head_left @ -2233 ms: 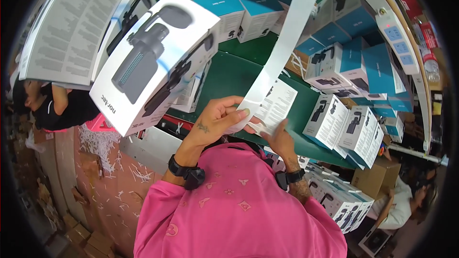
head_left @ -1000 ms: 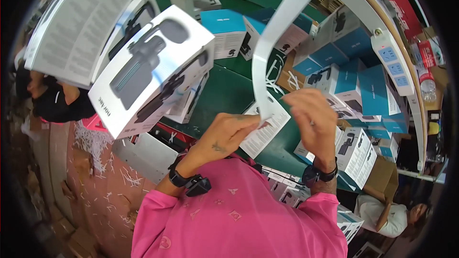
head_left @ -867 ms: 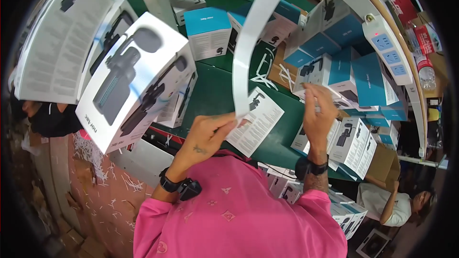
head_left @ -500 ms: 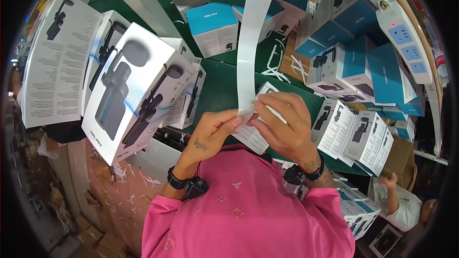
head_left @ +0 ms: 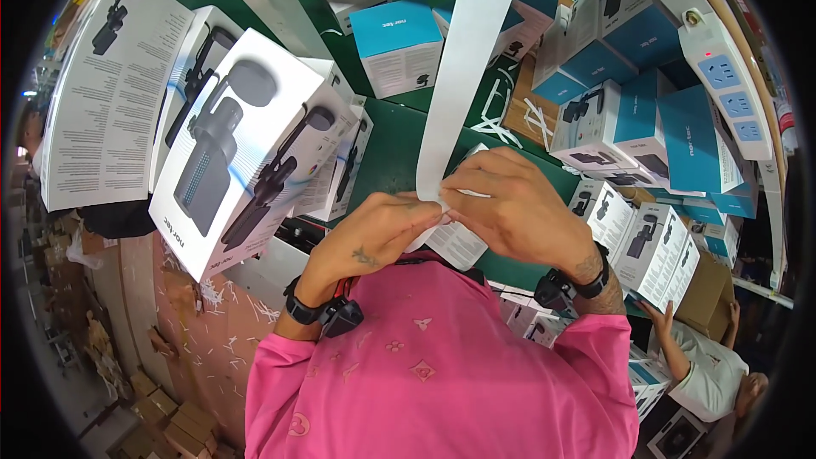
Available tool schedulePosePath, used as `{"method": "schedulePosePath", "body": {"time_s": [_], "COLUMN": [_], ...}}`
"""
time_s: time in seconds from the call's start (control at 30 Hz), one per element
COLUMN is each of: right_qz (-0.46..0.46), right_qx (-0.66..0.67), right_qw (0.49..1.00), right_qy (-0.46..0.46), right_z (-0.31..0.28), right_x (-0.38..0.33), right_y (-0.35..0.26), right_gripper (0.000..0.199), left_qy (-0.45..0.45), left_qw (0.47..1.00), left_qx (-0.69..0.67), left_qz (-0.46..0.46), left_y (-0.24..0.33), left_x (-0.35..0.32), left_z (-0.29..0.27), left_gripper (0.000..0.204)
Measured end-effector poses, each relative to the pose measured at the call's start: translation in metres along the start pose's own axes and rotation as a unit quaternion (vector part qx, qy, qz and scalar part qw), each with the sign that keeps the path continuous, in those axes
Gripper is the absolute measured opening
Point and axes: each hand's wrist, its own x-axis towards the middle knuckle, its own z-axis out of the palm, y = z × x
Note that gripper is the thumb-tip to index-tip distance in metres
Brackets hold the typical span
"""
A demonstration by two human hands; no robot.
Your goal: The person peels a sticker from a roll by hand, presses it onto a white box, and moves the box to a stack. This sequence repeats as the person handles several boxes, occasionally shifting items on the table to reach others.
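Note:
A long white paper strip [head_left: 472, 51], like a label liner, runs down from the top to my two hands. My left hand [head_left: 382, 234] is closed, thumb and fingers pinching the strip's lower end. Right against it, my right hand [head_left: 510, 208] is closed too, its fingers curled over the same end. The fingertips meet, so whatever small piece lies between them is hidden. Just beneath, a white printed box [head_left: 459, 246] is partly covered by my hands.
Large white product boxes [head_left: 225, 149] stand at the left. Teal-topped boxes [head_left: 398, 30] and stacked cartons [head_left: 642, 119] surround the green table [head_left: 387, 140]. A power strip [head_left: 727, 89] hangs at the right. Lower right, a person in a white shirt [head_left: 710, 378] reaches to a box [head_left: 650, 246].
My fingertips have come closer together over the strip's end, and my right wrist has shifted right. The strip slants more. The other person's raised hand now touches a box.

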Motion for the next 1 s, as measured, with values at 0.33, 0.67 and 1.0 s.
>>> {"method": "schedulePosePath", "body": {"time_s": [0.33, 0.67, 1.0], "right_qz": [0.109, 0.419, 0.383], "right_qx": [-0.022, -0.134, -0.084], "right_qw": [0.967, 0.891, 0.918], "right_qy": [0.228, 0.112, 0.054], "right_z": [-0.016, 0.160, 0.147], "right_x": [-0.027, -0.137, -0.136], "right_y": [0.021, 0.157, 0.158], "right_gripper": [0.018, 0.010, 0.011], "left_qy": [0.104, 0.122, 0.146], "left_qw": [0.982, 0.959, 0.961], "left_qx": [-0.090, -0.138, -0.121], "left_qz": [-0.133, -0.213, -0.203], "left_y": [-0.024, -0.047, -0.051], "left_x": [-0.017, -0.027, -0.022], "left_z": [0.011, 0.011, 0.012], "left_gripper": [0.028, 0.028, 0.026]}}
